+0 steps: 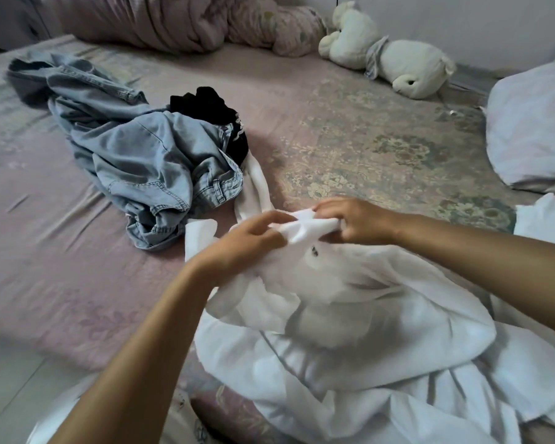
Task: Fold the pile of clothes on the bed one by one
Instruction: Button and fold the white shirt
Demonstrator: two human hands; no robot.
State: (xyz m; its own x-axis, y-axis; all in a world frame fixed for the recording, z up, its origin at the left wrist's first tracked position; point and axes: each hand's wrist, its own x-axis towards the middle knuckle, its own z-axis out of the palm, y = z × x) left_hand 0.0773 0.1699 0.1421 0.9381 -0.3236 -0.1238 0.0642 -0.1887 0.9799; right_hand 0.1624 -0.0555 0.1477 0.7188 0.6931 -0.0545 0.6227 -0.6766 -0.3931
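A white garment lies bunched on the near part of the bed, one strip of it running up toward the pile. My left hand pinches its upper edge from the left. My right hand grips the same white edge from the right, fingers curled over it. The two hands are close together, holding the cloth a little above the bed. Further back on the left is the pile: crumpled light-blue denim with a black garment tucked behind it.
The bed has a pink floral sheet. A rolled pink quilt and a white plush toy lie along the far wall. A white pillow sits at the right edge. The floor shows at lower left.
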